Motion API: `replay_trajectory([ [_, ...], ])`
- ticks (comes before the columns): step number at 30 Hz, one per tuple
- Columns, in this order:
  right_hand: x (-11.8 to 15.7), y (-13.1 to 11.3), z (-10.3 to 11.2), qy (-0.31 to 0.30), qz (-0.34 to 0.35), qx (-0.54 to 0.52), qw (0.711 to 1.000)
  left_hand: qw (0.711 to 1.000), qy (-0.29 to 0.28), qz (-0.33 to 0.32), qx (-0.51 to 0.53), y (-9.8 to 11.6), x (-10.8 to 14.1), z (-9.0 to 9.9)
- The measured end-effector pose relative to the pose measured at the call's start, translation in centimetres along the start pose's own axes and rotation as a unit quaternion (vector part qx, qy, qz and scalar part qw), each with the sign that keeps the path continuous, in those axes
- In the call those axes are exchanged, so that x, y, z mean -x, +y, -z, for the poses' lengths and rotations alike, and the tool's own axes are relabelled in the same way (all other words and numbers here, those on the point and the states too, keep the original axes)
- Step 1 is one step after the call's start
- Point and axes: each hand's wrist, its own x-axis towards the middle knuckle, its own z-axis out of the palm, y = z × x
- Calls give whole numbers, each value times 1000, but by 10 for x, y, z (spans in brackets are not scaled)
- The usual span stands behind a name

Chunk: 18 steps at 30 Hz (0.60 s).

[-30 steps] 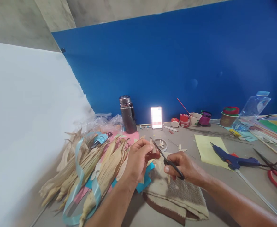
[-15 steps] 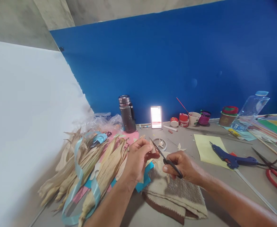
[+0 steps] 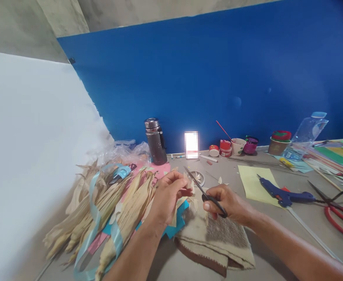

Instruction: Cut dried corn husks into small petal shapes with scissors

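Left hand (image 3: 171, 193) and right hand (image 3: 222, 203), apart; pale scrap (image 3: 192, 185), scissors (image 3: 200, 190).
Head view: left fingertips pinch the scrap; right hand grips the scissors' black handles, blades beside the scrap; folded cloth (image 3: 215, 240) below, on the table (image 3: 262, 265); husks (image 3: 133, 199) to left, glue gun (image 3: 285, 193) to right.

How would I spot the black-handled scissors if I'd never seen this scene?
Below the large blue wall, find the folded brown-and-cream cloth at the lower centre. Over it, the person's right hand grips the dark-bladed, black-handled metal scissors, tips pointing up and left. Being black-handled and held sets them apart from the red-handled metal scissors lying at the far right.
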Motion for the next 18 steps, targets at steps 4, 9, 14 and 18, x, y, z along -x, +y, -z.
replay_trajectory([
  [4, 0, -2, 2, -14, 14, -17, 1000, 1000, 2, 0, 5, -2, -2, 0],
  [9, -6, 4, 1, 41, 8, -88, 995, 1000, -1, -5, -1, -6, -3, -1],
  [14, -8, 7, 0, 88, -16, -129, 988, 999, 6, -1, -50, -11, -4, -4],
  [18, -8, 7, 0, 91, -17, -131, 987, 996, 2, -1, -84, -17, -6, -3],
])
